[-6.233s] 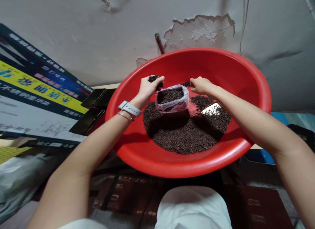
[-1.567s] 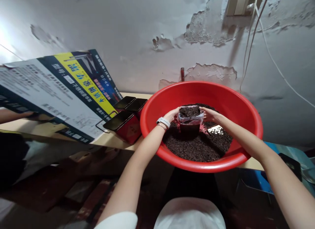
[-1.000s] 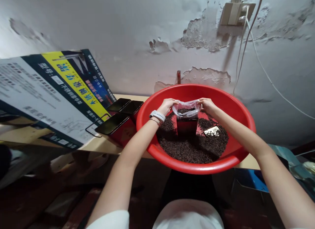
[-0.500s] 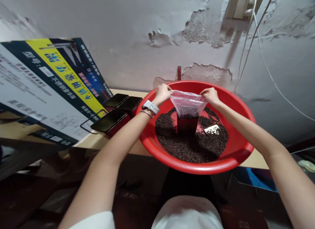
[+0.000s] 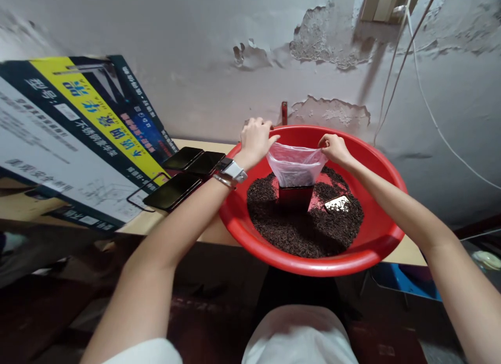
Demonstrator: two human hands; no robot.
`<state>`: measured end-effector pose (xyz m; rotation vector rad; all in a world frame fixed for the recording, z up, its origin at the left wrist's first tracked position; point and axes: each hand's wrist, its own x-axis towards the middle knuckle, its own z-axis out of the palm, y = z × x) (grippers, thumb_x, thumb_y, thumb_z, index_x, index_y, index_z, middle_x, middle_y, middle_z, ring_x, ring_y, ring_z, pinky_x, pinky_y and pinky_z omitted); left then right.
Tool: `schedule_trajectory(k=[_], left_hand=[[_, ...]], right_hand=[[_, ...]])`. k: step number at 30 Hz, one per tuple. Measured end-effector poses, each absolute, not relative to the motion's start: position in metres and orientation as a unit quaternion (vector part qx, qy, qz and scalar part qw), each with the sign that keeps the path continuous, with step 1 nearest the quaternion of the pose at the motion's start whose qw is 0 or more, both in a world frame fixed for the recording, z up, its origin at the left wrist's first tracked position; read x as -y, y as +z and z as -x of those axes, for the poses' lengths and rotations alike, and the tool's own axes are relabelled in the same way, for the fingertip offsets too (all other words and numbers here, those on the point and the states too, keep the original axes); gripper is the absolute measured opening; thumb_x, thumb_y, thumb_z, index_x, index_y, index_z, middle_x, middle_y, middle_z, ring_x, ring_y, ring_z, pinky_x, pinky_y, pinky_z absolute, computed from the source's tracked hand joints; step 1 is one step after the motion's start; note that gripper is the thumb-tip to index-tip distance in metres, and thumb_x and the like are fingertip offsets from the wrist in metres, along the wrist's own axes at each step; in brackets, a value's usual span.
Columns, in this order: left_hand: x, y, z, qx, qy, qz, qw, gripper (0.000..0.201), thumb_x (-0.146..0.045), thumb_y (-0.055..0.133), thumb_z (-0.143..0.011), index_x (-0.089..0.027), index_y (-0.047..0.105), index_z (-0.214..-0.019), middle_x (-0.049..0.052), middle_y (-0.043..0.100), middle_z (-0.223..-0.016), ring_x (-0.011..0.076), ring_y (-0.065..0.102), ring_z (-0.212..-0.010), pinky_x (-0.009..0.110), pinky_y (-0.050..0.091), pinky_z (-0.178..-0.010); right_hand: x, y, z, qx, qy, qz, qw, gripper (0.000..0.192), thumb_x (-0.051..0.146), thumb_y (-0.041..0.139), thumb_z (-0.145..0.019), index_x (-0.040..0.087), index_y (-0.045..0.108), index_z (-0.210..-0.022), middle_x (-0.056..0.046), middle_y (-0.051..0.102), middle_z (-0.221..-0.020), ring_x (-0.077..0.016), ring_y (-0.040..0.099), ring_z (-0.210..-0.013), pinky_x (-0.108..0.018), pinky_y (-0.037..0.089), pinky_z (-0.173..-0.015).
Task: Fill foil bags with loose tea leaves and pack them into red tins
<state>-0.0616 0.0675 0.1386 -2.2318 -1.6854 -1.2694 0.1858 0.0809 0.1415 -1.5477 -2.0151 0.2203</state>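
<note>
Head view: left hand (image 5: 255,140) and right hand (image 5: 333,147) each pinch a top corner of the clear bag (image 5: 294,166), now drawn up taller than a second ago, above its dark tin (image 5: 294,198) amid tea leaves (image 5: 305,228) in the red basin (image 5: 313,262).

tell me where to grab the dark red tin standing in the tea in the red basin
Probably low on the dark red tin, by its two opposite flat side walls, coming from above and from both sides. It stands upright in the loose tea, and the clear bag that both hands hold flares over its mouth, hiding the rim.
</note>
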Motion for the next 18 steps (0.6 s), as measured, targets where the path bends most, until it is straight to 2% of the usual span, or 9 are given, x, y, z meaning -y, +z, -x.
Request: schedule_trajectory(k=[3, 5, 7, 9, 10, 13, 15, 16, 18], left_hand=[[-0.044, 0.137, 0.051, 0.469, -0.316, 0.824, 0.039, 0.031, -0.044, 0.069, -0.080, -0.019, 0.069, -0.098, 0.011, 0.068, -0.107, 0.0309, 0.053, -0.113, 0.046, 0.033, -0.102], [-0.028, 0.131, 0.047, 0.428, -0.207, 0.879, 0.032, 0.023, -0.040, 0.069, -0.081, -0.021, 0.070, -0.094, 0.007, 0.071, -0.098, 0.0272, 0.058, -0.103, 0.047, 0.032, -0.102], [-0.011, 0.121, 0.046, 0.409, -0.126, 0.902, 0.058, 0.007, -0.026, 0.065, -0.083, -0.021, 0.070, -0.081, 0.003, 0.071, -0.081, 0.0230, 0.062, -0.090, 0.049, 0.029, -0.104], [0.007, 0.109, 0.046, 0.399, -0.099, 0.905, 0.105, 0.020, -0.013, 0.057, -0.086, -0.022, 0.068, -0.072, 0.001, 0.069, -0.071, 0.0200, 0.063, -0.082, 0.051, 0.026, -0.107], [0.017, 0.104, 0.046, 0.392, -0.103, 0.906, 0.124, 0.024, -0.010, 0.054, -0.086, -0.022, 0.067, -0.070, 0.001, 0.069, -0.071, 0.0195, 0.063, -0.082, 0.050, 0.025, -0.109], [0.043, 0.094, 0.047, 0.367, -0.132, 0.909, 0.147, 0.024, -0.011, 0.052, -0.089, -0.024, 0.068, -0.076, 0.002, 0.072, -0.083, 0.0203, 0.063, -0.093, 0.046, 0.032, -0.107], [0.054, 0.094, 0.051, 0.369, -0.166, 0.901, 0.155, 0.015, -0.018, 0.055, -0.091, -0.024, 0.069, -0.089, 0.005, 0.072, -0.101, 0.0224, 0.062, -0.102, 0.043, 0.038, -0.103], [0.057, 0.094, 0.055, 0.383, -0.194, 0.889, 0.158, 0.014, -0.022, 0.057, -0.091, -0.024, 0.069, -0.099, 0.007, 0.070, -0.111, 0.0240, 0.061, -0.106, 0.042, 0.041, -0.101], [0.053, 0.095, 0.069, 0.444, -0.255, 0.845, 0.155, 0.035, -0.030, 0.062, -0.088, -0.022, 0.061, -0.123, 0.012, 0.063, -0.127, 0.0281, 0.057, -0.116, 0.042, 0.043, -0.100]], right_hand=[[-0.067, 0.142, -0.188, 0.827, 0.022, 0.495, 0.265, 0.026, 0.021, 0.060, -0.079, 0.017, 0.068, -0.103, -0.010, 0.065, -0.112, -0.0254, 0.054, -0.108, -0.043, 0.039, -0.096], [-0.054, 0.139, -0.192, 0.881, 0.004, 0.433, 0.193, 0.030, 0.025, 0.067, -0.076, 0.021, 0.068, -0.106, -0.009, 0.065, -0.119, -0.0294, 0.048, -0.120, -0.053, 0.027, -0.106], [-0.041, 0.131, -0.198, 0.913, -0.018, 0.394, 0.103, 0.023, 0.019, 0.067, -0.076, 0.022, 0.069, -0.099, -0.008, 0.069, -0.110, -0.0291, 0.050, -0.118, -0.058, 0.014, -0.110], [-0.028, 0.120, -0.205, 0.929, -0.049, 0.364, 0.055, 0.016, 0.013, 0.059, -0.080, 0.022, 0.070, -0.088, -0.006, 0.071, -0.094, -0.0252, 0.057, -0.107, -0.056, 0.011, -0.112], [-0.021, 0.114, -0.208, 0.935, -0.064, 0.346, 0.046, 0.019, 0.011, 0.054, -0.082, 0.022, 0.070, -0.083, -0.005, 0.071, -0.088, -0.0234, 0.058, -0.101, -0.053, 0.012, -0.112], [-0.001, 0.105, -0.215, 0.948, -0.087, 0.304, 0.036, 0.027, 0.008, 0.048, -0.084, 0.023, 0.069, -0.079, -0.003, 0.070, -0.079, -0.0213, 0.060, -0.094, -0.048, 0.015, -0.113], [0.006, 0.106, -0.219, 0.951, -0.081, 0.295, 0.038, 0.026, 0.011, 0.048, -0.086, 0.023, 0.069, -0.081, -0.004, 0.071, -0.082, -0.0221, 0.060, -0.097, -0.049, 0.017, -0.113], [0.006, 0.108, -0.222, 0.951, -0.072, 0.296, 0.048, 0.022, 0.015, 0.050, -0.087, 0.023, 0.070, -0.085, -0.006, 0.071, -0.090, -0.0232, 0.059, -0.102, -0.049, 0.019, -0.112], [0.000, 0.112, -0.231, 0.943, -0.050, 0.315, 0.093, 0.022, 0.024, 0.059, -0.085, 0.022, 0.068, -0.104, -0.010, 0.066, -0.117, -0.0272, 0.053, -0.118, -0.051, 0.025, -0.111]])
